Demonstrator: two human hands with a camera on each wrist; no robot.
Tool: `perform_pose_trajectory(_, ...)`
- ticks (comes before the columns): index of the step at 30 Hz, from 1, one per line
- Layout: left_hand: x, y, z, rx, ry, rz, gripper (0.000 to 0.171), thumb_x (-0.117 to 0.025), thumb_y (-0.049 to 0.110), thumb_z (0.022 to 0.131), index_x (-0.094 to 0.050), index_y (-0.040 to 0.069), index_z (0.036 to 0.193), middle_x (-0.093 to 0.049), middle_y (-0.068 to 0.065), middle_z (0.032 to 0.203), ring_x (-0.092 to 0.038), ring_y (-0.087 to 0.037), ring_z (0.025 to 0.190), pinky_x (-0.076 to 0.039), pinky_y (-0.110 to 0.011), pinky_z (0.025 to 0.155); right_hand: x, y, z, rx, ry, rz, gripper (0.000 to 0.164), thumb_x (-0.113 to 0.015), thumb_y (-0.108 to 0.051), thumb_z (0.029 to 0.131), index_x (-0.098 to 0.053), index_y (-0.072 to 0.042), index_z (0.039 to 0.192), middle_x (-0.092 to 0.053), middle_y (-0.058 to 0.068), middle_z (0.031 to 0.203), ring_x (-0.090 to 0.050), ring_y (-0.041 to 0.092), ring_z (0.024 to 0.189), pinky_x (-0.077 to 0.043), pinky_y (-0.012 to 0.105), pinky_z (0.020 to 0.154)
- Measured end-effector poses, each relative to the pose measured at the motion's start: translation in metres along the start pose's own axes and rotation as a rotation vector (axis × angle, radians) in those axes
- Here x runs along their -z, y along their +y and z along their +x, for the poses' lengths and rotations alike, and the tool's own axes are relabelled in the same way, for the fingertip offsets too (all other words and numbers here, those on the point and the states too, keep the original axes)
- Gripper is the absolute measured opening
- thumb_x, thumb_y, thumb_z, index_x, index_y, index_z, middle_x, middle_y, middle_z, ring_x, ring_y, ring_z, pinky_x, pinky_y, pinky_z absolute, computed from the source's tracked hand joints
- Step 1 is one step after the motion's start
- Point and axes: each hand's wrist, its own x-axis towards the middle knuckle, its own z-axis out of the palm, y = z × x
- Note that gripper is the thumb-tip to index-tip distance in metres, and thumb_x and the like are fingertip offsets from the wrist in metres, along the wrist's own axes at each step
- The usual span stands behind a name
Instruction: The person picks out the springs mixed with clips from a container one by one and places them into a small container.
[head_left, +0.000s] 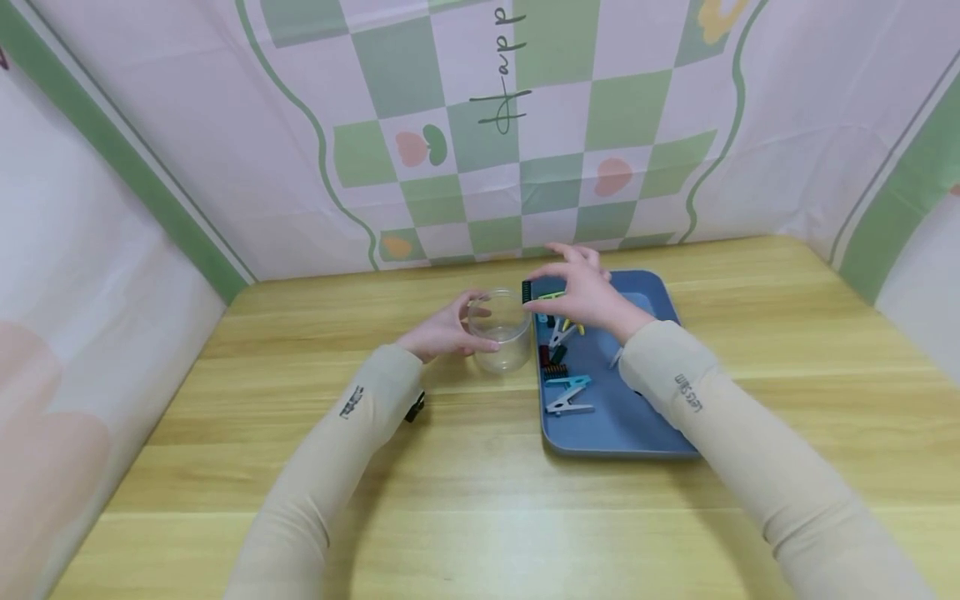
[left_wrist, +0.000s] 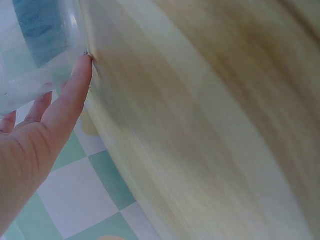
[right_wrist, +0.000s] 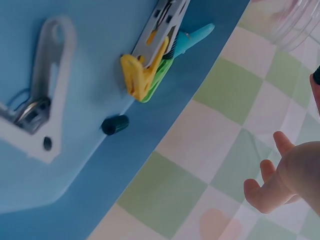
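Observation:
My left hand (head_left: 447, 327) grips a clear round jar (head_left: 504, 354) from its left side, thumb in front and fingers behind. In the left wrist view, a fingertip of the left hand (left_wrist: 55, 117) lies along the clear wall of the jar (left_wrist: 35, 65). Thumb and index finger of my right hand (head_left: 588, 292) pinch a small dark ridged piece (head_left: 527, 292) upright, right by the jar's rim; its exact kind I cannot tell. The other fingers are spread. In the right wrist view only a dark tip of that piece (right_wrist: 317, 76) shows at the right edge.
A blue tray (head_left: 618, 429) lies right of the jar on the wooden table (head_left: 465, 475). Along its left side are grey clothespins (head_left: 570, 407), a blue clothespin (head_left: 573, 381), a yellow clothespin (right_wrist: 137, 77) and small dark pieces (right_wrist: 115, 124). A patterned cloth (head_left: 480, 192) hangs behind the table.

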Motion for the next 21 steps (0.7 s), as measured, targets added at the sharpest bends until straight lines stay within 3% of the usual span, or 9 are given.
perform_pose_trajectory(21,-0.001,-0.001,-0.001,0.005,0.011,-0.014,0.083,-0.073,0.007,0.081,-0.023,0.02,0.146,-0.035,-0.009,0.148,-0.043,-0.011,0.06,-0.043,-0.024,0.062,-0.011,-0.02,0.003,0.045,-0.036,-0.054,0.041,-0.073,-0.03,0.082,-0.065,-0.012,0.118,-0.017,0.015,0.156,-0.001,0.041,0.139,-0.004,0.066,0.104)
